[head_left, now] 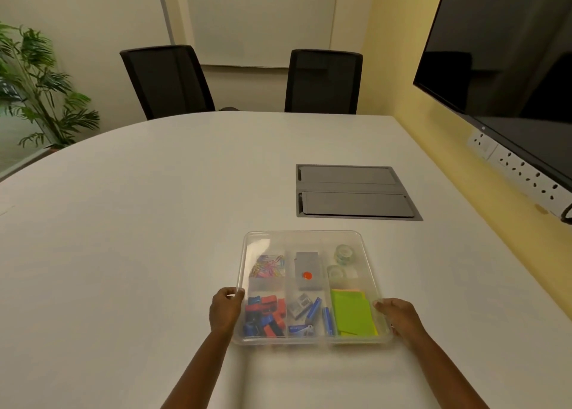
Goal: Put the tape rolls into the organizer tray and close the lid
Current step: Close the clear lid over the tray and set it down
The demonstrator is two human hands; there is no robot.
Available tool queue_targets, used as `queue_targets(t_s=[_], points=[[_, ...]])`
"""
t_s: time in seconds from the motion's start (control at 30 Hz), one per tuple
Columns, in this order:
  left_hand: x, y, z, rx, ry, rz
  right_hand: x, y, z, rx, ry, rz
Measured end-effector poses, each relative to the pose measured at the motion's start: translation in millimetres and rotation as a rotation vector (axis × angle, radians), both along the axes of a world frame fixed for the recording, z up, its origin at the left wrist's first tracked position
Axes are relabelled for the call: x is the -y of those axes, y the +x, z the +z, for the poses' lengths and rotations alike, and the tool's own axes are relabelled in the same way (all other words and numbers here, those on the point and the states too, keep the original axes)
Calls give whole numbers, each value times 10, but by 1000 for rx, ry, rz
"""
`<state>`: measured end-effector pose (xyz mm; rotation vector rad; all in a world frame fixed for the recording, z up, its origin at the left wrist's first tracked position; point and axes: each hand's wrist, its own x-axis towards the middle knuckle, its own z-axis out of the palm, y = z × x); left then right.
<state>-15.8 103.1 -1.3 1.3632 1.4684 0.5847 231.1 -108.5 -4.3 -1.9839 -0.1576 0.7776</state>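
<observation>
Two clear tape rolls [343, 261] lie in the far right compartment of the organizer tray [368, 254], under its clear lid. The left hand [226, 311] and right hand [399, 316] pinch the tray's near side edges, fingers curled, well short of the rolls.

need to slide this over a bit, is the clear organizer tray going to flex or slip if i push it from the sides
The organizer tray looks like thin clear plastic, so it may flex a little under the left hand and right hand. On the smooth white table it probably slides easily. The tape rolls lie loose in their compartment and could roll or shift.
</observation>
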Motion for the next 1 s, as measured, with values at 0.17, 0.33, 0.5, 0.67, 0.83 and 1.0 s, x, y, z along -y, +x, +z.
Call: queue_targets(t_s=[0.17, 0.33, 0.5, 0.67, 0.83, 1.0], points=[[-395, 298, 71, 43, -60, 6, -291, 232, 0, 45, -28, 39], [-825, 631, 118, 95, -95, 15, -658, 528, 40, 55, 6, 51], [-1140, 877, 111, 158, -110, 12, -1034, 801, 44, 82, -11, 58], [-1289, 1006, 26, 152, -127, -26, -1257, 952, 13, 103, -14, 69], [-1319, 1064, -52, 126, -141, -25, -1297, 953, -35, 159, 21, 33], [-1259, 1078, -129, 104, -52, -18, -1326, 1016, 34, 108, -33, 89]])
